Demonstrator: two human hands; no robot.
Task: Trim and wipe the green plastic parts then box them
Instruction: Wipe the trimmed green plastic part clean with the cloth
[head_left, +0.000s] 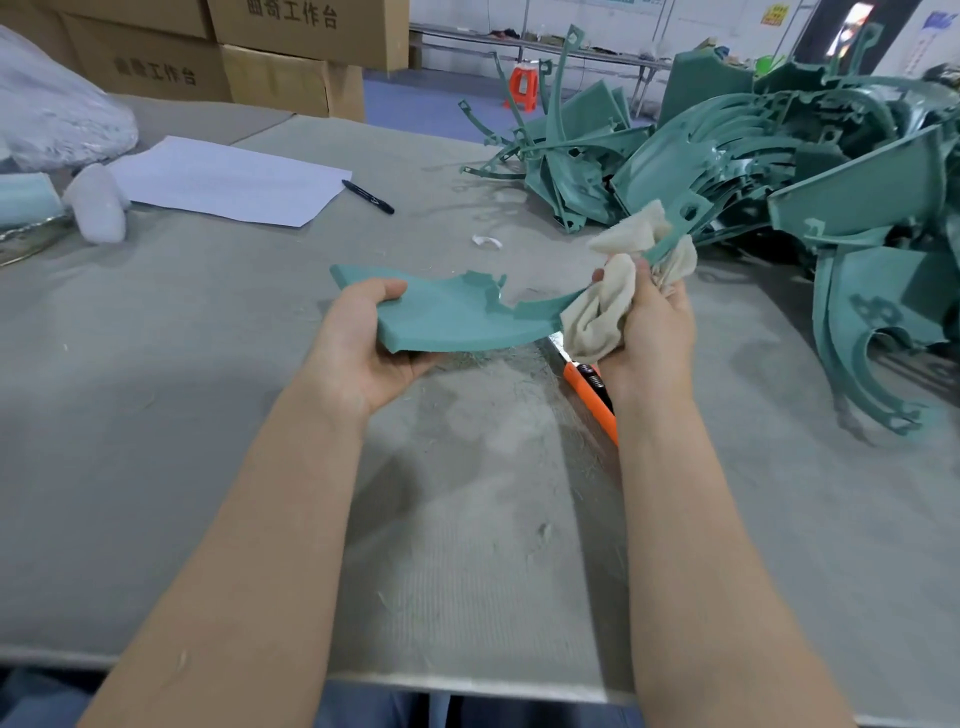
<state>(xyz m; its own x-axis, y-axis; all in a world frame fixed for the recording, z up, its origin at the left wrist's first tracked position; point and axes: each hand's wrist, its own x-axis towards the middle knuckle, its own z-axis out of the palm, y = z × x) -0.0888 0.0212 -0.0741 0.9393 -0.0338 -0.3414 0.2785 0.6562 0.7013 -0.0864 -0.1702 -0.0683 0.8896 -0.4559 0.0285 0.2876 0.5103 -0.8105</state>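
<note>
Left hand (363, 343) fingers (410, 370) gripping green part (457, 322), right hand (654, 332) clutching cloth (597, 317) against it, boxes (311, 47) printed 曲奇工作台

A curved green plastic part (447, 317) is held above the table, a cream cloth (613, 296) bunched around its narrow arm.

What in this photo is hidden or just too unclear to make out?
Head view, the only one:
- Knife: its back end is hidden under the right hand's wrist.
- Part: the stretch wrapped in the cloth is covered.
- Paper: print too faint to read.
- Boxes: cut off by the top edge, contents unseen.
</note>
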